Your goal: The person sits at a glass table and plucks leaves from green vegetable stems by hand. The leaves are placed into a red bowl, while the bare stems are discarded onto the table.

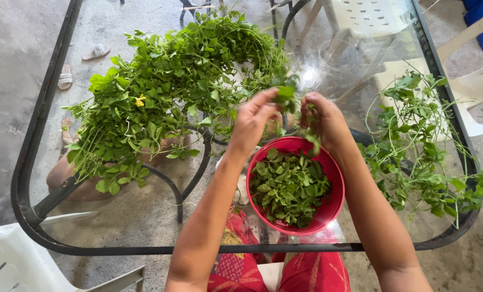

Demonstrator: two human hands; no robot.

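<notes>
Red bowl point(328, 208), one; two hands point(252, 121) point(322, 119) pinch one sprig point(286, 96).

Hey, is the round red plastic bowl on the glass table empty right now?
No, the round red plastic bowl on the glass table holds a layer of picked green leaves under both hands.

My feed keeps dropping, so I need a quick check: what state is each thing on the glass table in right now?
Red bowl: upright, partly filled with picked green leaves.
Leafy vine heap: piled on the left, leaves on the stems.
Stripped vines: loose and sparse on the right.
Sprig: pinched between both hands above the bowl.
Left hand: closed on the sprig.
Right hand: closed on the sprig.
Glass table: transparent.
</notes>
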